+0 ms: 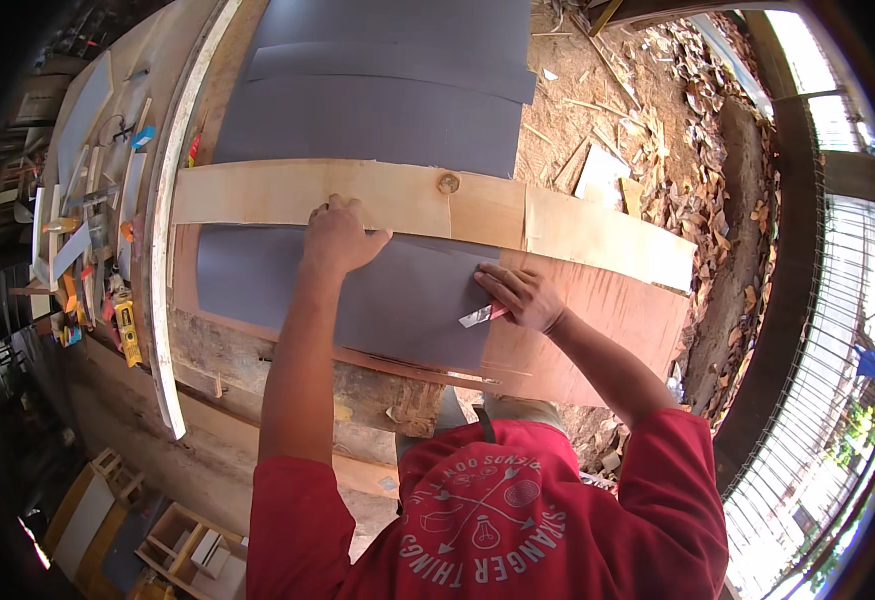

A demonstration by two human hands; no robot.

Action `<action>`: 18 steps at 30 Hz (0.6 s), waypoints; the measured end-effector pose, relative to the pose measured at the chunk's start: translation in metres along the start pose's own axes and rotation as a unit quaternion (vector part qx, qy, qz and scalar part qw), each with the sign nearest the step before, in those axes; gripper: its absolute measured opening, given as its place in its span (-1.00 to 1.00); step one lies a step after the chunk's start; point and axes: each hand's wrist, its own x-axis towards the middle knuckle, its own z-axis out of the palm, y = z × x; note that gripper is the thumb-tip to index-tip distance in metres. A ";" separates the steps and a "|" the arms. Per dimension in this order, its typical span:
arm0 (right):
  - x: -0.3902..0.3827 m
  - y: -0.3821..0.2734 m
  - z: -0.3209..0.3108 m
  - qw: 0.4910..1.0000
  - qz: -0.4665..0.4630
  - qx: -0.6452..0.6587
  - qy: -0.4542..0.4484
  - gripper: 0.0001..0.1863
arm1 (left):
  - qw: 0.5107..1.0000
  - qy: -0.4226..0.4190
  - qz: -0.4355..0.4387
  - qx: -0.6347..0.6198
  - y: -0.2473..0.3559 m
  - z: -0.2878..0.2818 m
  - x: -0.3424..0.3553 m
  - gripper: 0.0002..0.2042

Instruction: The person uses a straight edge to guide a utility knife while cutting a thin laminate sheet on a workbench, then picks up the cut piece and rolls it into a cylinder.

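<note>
A long pale plywood strip (pixel 287 193) lies crosswise over a grey sheet (pixel 377 290) on the workbench. My left hand (pixel 342 238) is on the strip, fingers bent over it and thumb along its near edge. On the near side of the strip, my right hand (pixel 524 297) is closed round the reddish handle of a utility knife. The bare knife blade (pixel 475 317) points left over the grey sheet. Under the right wrist lies a reddish plywood board (pixel 587 325), next to the grey sheet's right edge.
More grey sheets (pixel 377 110) extend beyond the strip. A whitish wooden rail (pixel 165 270) runs along the left side. Further left are scattered tools and a yellow tool (pixel 127 330). Wood scraps (pixel 602 175) and dry leaves litter the ground at right, near a wire mesh (pixel 807 330).
</note>
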 end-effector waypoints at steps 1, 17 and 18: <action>0.003 -0.003 -0.004 1.000 0.022 0.017 0.005 -0.21 | 1.000 -0.013 -0.004 -0.001 -0.002 -0.001 0.002 -0.30; 0.055 -0.005 -0.018 0.841 0.433 0.286 0.153 -0.81 | 0.955 -0.287 -0.041 -0.064 -0.013 -0.076 0.063 -0.09; 0.062 -0.003 -0.020 0.829 0.463 0.271 0.160 -0.73 | 0.965 -0.257 -0.030 -0.049 -0.008 -0.091 0.068 -0.12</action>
